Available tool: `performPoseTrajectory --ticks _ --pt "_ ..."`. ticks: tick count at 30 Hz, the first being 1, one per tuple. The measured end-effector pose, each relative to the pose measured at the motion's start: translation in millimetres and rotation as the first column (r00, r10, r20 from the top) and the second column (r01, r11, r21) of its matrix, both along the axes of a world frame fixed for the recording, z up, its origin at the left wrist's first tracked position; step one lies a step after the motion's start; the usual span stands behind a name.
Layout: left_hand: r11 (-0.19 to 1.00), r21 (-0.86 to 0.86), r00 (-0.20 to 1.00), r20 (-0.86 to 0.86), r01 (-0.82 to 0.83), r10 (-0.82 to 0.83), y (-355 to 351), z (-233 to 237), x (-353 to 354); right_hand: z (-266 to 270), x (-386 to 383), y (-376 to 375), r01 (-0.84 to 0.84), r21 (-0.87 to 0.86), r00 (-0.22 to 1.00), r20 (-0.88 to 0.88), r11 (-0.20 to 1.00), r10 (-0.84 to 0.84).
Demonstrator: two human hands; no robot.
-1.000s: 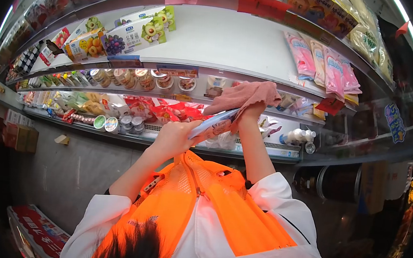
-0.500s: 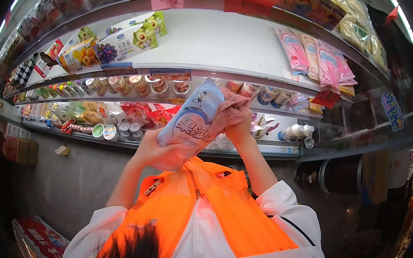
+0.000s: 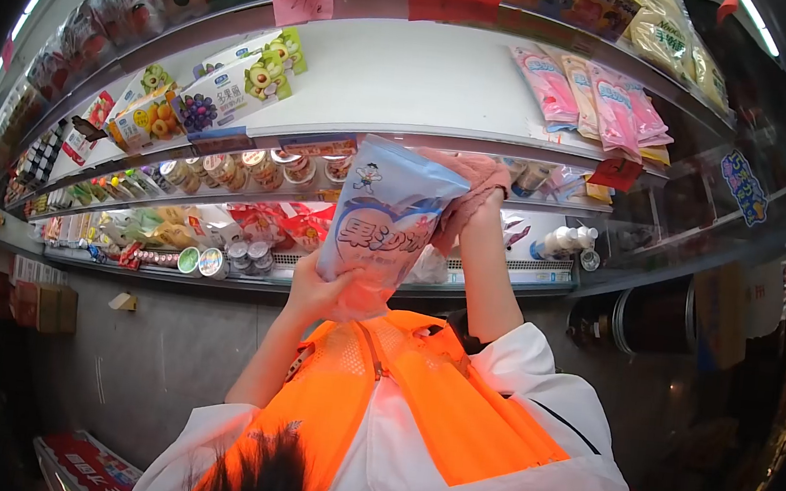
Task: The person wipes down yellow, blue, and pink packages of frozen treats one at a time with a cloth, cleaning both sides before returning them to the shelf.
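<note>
My left hand (image 3: 317, 289) is closed on the lower left corner of a light blue plastic pouch (image 3: 377, 230), thumb on its front. The pouch stands tilted before my chest, with a cartoon figure and large Chinese lettering facing me. At its upper right edge, my right hand (image 3: 488, 209) grips a dusty pink cloth (image 3: 477, 180); the cloth reaches behind that edge, and most of the fingers are hidden by it.
Ahead is a chiller shelf (image 3: 381, 74) with fruit-printed cartons (image 3: 228, 92) at left and pink pouches (image 3: 610, 105) at right. Lower shelves carry tubs (image 3: 258, 168), bagged goods and white bottles (image 3: 564, 241). A dark round container (image 3: 656, 318) stands low at right.
The pouch has turned so that its front shows broader and flatter. My right hand and the cloth have shifted right and up along its edge; my left hand has moved slightly right.
</note>
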State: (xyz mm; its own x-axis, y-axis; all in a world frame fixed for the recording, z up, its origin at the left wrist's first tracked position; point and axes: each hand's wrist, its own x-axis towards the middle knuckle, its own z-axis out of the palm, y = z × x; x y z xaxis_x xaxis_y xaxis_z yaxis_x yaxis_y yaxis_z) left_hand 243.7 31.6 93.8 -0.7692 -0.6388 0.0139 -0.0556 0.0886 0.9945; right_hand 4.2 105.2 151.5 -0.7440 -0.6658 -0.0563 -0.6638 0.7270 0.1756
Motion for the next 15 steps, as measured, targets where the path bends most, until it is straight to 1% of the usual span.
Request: performPoseTrajectory --ticks 1,2,4,7,8,9,10,11,12,13,14,15 --pt "0.998 0.060 0.999 -0.029 -0.011 0.013 0.2 -2.0 1.6 14.9 4.6 4.3 -0.042 0.084 0.998 -0.050 0.996 0.046" --pt "0.981 0.182 0.993 -0.077 -0.070 0.085 0.5 0.3 2.2 27.6 10.1 9.1 -0.068 0.121 0.996 -0.053 0.990 0.075" --pt "0.891 0.425 0.960 -0.140 -0.161 0.241 1.6 7.0 2.0 42.9 18.8 5.6 -0.094 0.063 0.995 -0.012 0.994 0.095" --pt "0.890 0.430 0.970 -0.107 -0.152 0.217 -4.6 8.2 -0.6 55.4 43.6 -6.4 -0.119 -0.019 0.991 0.055 0.993 0.120" --pt "0.928 0.344 0.982 -0.075 -0.140 0.176 -3.7 10.4 -2.3 54.7 53.4 -9.8 -0.122 -0.050 0.989 0.078 0.991 0.126" --pt "0.960 0.254 0.990 -0.039 -0.122 0.136 -1.7 13.8 -4.8 41.3 62.0 -10.2 -0.138 -0.252 0.990 -0.005 0.958 0.141" --pt "0.982 0.161 0.995 0.000 -0.097 0.098 0.3 15.8 -7.0 28.0 70.6 -10.6 -0.182 -0.438 0.983 -0.093 0.880 0.157" --pt "0.990 0.137 0.997 -0.058 -0.035 0.043 1.9 16.0 -8.7 -3.5 67.5 -13.9 -0.180 -0.906 0.972 -0.105 0.384 0.209" --pt "0.994 0.111 0.993 -0.117 0.027 -0.014 3.3 16.0 -10.9 -32.7 64.2 -15.8 -0.083 -0.954 0.959 -0.155 -0.289 0.236" --pt "0.993 0.081 0.982 -0.176 0.086 -0.070 4.5 16.0 -13.3 -43.2 63.2 -14.6 0.119 -0.960 0.913 0.006 -0.252 0.408" --pt "0.989 0.125 0.983 -0.177 0.077 -0.054 6.0 16.1 -14.2 -47.2 63.7 -13.2 0.315 -0.932 0.825 0.175 -0.180 0.538" --pt "0.983 0.170 0.984 -0.177 0.065 -0.035 7.8 16.1 -13.9 -50.2 63.7 -16.2 0.275 -0.952 0.846 0.172 -0.136 0.505"
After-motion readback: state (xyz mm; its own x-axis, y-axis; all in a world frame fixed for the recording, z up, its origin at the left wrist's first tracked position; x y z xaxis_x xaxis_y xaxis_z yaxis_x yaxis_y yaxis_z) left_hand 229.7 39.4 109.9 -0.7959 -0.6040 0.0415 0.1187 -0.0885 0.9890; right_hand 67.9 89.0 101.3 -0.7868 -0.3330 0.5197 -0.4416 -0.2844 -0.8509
